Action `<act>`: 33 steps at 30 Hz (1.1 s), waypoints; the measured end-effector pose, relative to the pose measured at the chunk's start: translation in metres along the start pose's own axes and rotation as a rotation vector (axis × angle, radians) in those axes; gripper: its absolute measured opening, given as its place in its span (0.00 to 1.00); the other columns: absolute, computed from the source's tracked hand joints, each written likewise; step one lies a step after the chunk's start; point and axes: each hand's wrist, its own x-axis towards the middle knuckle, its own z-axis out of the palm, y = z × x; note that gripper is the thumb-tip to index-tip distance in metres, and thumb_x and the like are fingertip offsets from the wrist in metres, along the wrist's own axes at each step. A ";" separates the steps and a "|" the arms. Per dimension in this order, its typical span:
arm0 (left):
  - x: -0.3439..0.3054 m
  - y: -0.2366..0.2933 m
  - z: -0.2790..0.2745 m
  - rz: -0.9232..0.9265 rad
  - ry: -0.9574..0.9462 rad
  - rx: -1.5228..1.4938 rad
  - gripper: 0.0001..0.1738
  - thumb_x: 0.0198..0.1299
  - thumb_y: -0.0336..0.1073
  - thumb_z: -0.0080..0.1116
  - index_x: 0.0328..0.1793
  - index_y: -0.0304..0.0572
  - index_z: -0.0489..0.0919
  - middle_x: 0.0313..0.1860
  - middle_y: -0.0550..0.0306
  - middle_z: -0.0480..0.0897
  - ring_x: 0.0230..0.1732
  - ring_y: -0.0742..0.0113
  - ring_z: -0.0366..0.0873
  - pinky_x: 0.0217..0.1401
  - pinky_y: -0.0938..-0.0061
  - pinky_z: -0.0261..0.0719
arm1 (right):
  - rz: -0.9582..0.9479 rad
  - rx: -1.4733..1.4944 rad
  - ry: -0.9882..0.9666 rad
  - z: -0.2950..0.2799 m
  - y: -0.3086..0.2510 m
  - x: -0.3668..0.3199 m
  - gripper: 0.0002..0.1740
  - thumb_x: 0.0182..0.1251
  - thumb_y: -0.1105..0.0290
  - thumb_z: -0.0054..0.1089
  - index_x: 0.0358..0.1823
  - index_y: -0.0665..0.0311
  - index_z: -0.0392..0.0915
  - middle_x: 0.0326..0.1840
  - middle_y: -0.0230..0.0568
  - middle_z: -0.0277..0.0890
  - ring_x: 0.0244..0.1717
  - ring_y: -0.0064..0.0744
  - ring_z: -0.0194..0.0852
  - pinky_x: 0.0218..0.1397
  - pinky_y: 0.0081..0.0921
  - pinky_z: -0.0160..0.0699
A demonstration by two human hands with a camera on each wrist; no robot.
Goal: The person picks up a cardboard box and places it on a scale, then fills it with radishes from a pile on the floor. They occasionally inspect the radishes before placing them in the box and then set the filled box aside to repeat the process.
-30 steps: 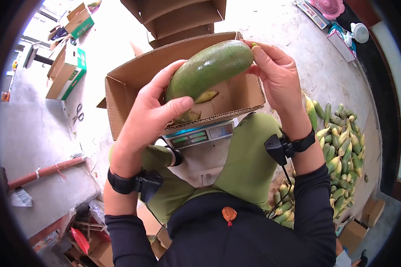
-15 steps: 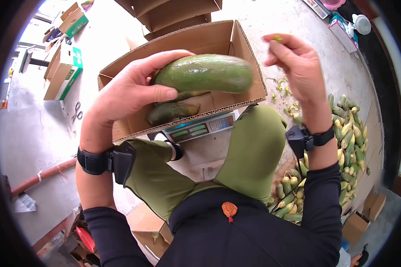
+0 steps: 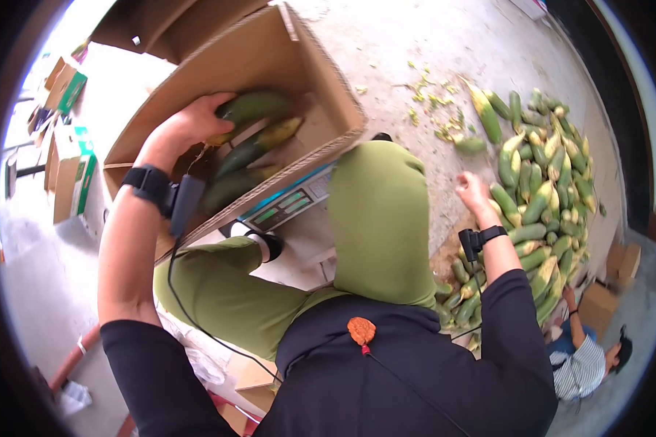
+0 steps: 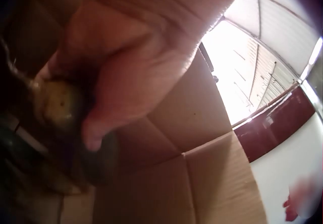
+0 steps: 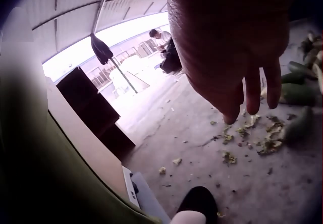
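Observation:
Inside the open cardboard box (image 3: 328,87), my left hand (image 3: 189,122) grips a thick green gourd (image 3: 255,107), thumb on the near side. In the left wrist view, the yellowish end of that gourd (image 4: 61,103) shows beside the thumb. Two more green gourds lie below it in the box, one a yellow-tipped gourd (image 3: 259,146). My right hand (image 3: 474,191) hangs over the floor just left of a large gourd pile (image 3: 543,197). Nothing shows in its fingers, which point down loosely in the right wrist view.
Under the box stands a scale (image 3: 288,207) with lit green displays. Yellow-green scraps (image 3: 437,102) litter the floor beyond my knee. Another person (image 3: 583,364) is at lower right, near small cartons (image 3: 598,306). Green-and-white boxes (image 3: 76,167) stand at left.
My left hand has lowered the gourd into the box. My right hand has moved away from the box toward the pile, and the bit it pinched is gone. The head view has swung right.

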 end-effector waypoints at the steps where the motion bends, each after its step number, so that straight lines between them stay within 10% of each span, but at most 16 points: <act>1: 0.005 -0.006 0.000 0.071 -0.014 -0.020 0.32 0.53 0.27 0.57 0.67 0.40 0.66 0.53 0.52 0.77 0.50 0.66 0.74 0.55 0.75 0.71 | 0.118 0.121 -0.090 0.026 0.046 -0.011 0.17 0.49 0.73 0.64 0.43 0.64 0.79 0.40 0.48 0.80 0.44 0.42 0.79 0.49 0.32 0.77; 10: -0.091 0.036 -0.015 0.203 0.247 -0.171 0.28 0.62 0.36 0.52 0.69 0.43 0.66 0.61 0.55 0.73 0.61 0.67 0.69 0.63 0.75 0.65 | 0.943 0.296 -0.278 0.063 0.137 -0.175 0.15 0.49 0.72 0.66 0.41 0.63 0.79 0.35 0.42 0.81 0.37 0.33 0.79 0.41 0.31 0.77; 20: -0.153 0.030 0.052 0.232 0.874 -0.167 0.19 0.67 0.31 0.48 0.63 0.34 0.71 0.59 0.48 0.75 0.62 0.62 0.70 0.65 0.70 0.66 | 0.558 0.121 -0.655 0.168 0.098 -0.258 0.18 0.49 0.71 0.65 0.44 0.62 0.78 0.46 0.48 0.78 0.51 0.44 0.76 0.56 0.32 0.73; 22: -0.155 0.031 0.067 0.243 0.927 -0.198 0.19 0.68 0.32 0.47 0.62 0.32 0.71 0.58 0.48 0.76 0.62 0.63 0.71 0.65 0.71 0.67 | 0.540 -0.100 -0.381 0.163 0.075 -0.250 0.22 0.47 0.71 0.66 0.47 0.60 0.75 0.49 0.47 0.74 0.54 0.45 0.71 0.57 0.34 0.72; 27: -0.164 0.038 0.087 0.179 1.028 -0.174 0.18 0.68 0.33 0.47 0.61 0.33 0.72 0.58 0.52 0.76 0.60 0.68 0.70 0.65 0.72 0.67 | 0.387 -0.296 -0.383 0.171 0.071 -0.220 0.14 0.57 0.75 0.52 0.46 0.59 0.72 0.53 0.44 0.69 0.58 0.46 0.65 0.57 0.45 0.68; 33: -0.171 0.031 0.100 0.119 1.040 -0.238 0.17 0.69 0.34 0.45 0.61 0.34 0.72 0.59 0.52 0.75 0.60 0.67 0.70 0.66 0.71 0.67 | 0.312 0.160 -0.251 0.196 0.031 -0.195 0.24 0.49 0.66 0.63 0.51 0.58 0.71 0.52 0.43 0.70 0.58 0.45 0.65 0.57 0.42 0.67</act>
